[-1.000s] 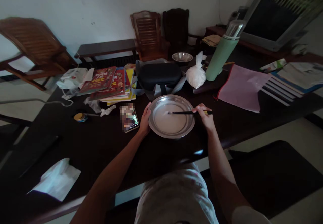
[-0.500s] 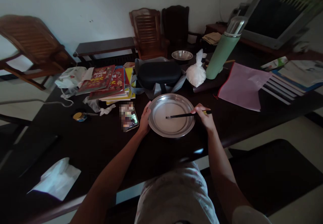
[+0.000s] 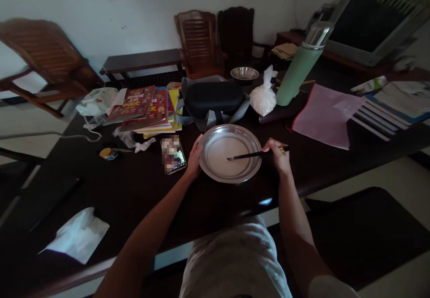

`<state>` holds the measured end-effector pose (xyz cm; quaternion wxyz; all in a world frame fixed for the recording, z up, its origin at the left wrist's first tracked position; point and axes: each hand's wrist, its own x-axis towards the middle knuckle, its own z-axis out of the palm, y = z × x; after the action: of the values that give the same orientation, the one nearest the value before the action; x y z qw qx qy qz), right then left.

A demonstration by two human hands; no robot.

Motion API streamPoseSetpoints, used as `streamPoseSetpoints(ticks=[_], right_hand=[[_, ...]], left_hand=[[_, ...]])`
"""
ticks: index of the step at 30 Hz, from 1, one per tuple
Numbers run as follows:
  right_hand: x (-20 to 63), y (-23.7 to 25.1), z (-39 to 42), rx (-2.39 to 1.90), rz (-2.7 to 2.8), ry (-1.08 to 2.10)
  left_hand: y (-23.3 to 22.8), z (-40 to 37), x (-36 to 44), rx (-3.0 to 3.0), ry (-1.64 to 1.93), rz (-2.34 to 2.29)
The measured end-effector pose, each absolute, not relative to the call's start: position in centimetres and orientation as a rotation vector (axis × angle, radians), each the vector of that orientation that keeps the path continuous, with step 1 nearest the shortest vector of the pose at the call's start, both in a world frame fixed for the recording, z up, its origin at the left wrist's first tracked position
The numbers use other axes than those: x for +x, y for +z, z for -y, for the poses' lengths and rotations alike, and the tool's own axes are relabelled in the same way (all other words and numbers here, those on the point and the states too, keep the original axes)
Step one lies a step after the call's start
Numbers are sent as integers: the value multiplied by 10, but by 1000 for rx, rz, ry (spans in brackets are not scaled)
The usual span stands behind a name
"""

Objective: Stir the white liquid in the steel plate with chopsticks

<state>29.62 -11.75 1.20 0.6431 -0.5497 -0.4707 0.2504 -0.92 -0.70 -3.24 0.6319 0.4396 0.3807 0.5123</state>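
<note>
So my left hand (image 3: 194, 158) is half-open, fingers along the left rim of a shiny round stainless-steel basin (image 3: 230, 179), while my right (image 3: 278, 155) is closed around slim black chopsticks (image 3: 247, 155), tips in milky liquid (image 3: 223, 166). Bare dark tabletop (image 3: 215, 208) runs from the basin to the near edge; the phone (image 3: 178, 160) crowds my left, and a smooth black case (image 3: 215, 95) sits behind.
</note>
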Motion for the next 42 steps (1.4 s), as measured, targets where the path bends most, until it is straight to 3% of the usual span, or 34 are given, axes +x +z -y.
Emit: streamPoseSetpoints(ticks=[42], right_hand=[[296,13,117,-1266,1124,562]], left_hand=[[-32,9,-11,1007,1153,-870]])
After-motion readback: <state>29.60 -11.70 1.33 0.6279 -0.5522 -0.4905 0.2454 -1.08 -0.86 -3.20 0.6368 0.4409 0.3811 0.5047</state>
